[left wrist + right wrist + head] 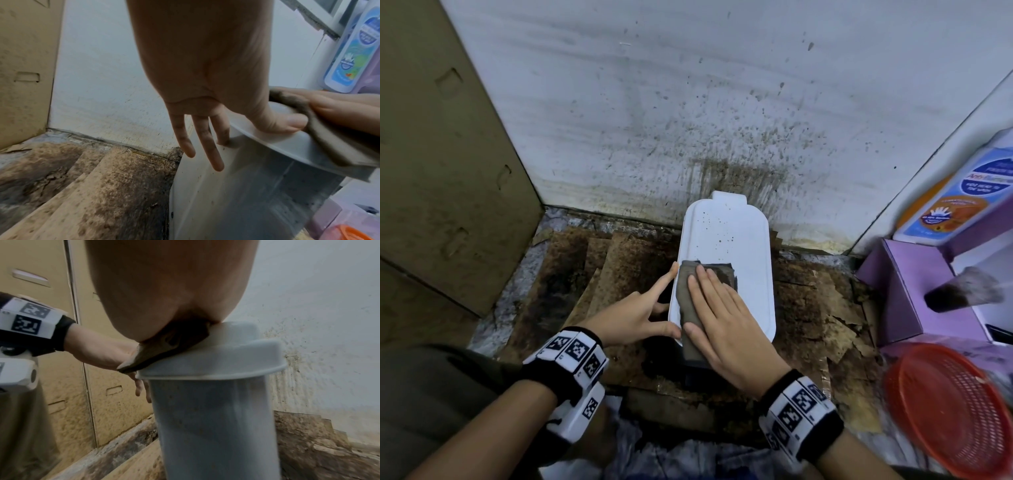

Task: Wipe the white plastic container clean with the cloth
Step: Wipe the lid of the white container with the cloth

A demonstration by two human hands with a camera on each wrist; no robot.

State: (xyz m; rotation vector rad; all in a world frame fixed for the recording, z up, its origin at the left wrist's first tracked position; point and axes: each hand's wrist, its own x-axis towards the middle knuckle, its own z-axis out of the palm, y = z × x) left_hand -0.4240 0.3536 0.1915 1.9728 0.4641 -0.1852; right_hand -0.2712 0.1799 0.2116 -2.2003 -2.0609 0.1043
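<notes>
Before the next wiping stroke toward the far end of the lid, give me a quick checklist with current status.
1. Cloth flat under right hand: ok.
2. Left hand steadying the white plastic container at its left edge: ok.
3. Far end of lid clean: not ok, dark specks remain.
4. Stroke path ahead of cloth unobstructed: ok.
5. Cloth clean enough: not ok, looks soiled brown.
6. Container base stable on the stained cardboard: cannot tell.

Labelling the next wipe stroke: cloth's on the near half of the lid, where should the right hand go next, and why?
Probably slide the right hand, pressing the grey-brown cloth flat, toward the wall. Dark specks remain on the far half of the white plastic container's lid, beyond the cloth's edge. The left hand braces the lid's left rim, so the container should stay put.
</notes>
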